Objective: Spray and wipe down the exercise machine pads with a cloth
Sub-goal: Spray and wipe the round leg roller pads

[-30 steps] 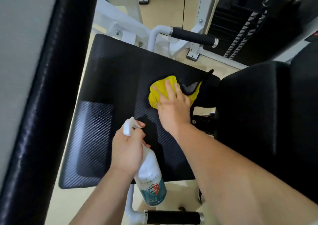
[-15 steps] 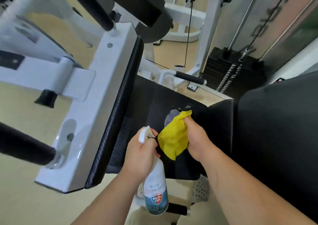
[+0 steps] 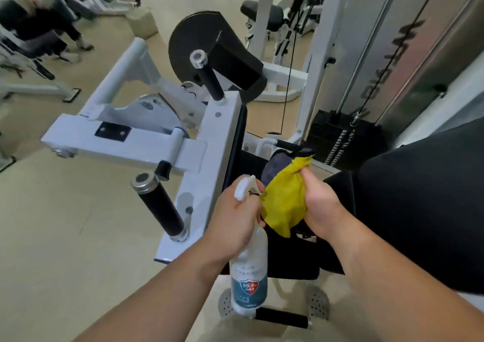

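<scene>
My left hand [image 3: 235, 221] grips the neck of a white spray bottle [image 3: 248, 271] with a blue and red label, held upright over the black seat pad [image 3: 290, 260]. My right hand [image 3: 320, 205] holds a bunched yellow and grey cloth [image 3: 284, 197] lifted clear of the pad, just right of the bottle's nozzle. A large black back pad [image 3: 419, 211] rises on the right. A thin black pad [image 3: 237, 142] lines the white upright plate, seen edge-on. Both hands are close together above the seat.
The white machine frame [image 3: 131, 140] with two black grip handles [image 3: 159, 208] juts out left. A weight stack [image 3: 337, 137] and cables stand behind. A black handle [image 3: 281, 318] and perforated footplates sit below. A person [image 3: 34, 22] stands at far left on the beige floor.
My right hand lifted the cloth off the seat pad and bunched it up. The view swung up and back, bringing the white frame and handles into sight. The bottle stayed in my left hand.
</scene>
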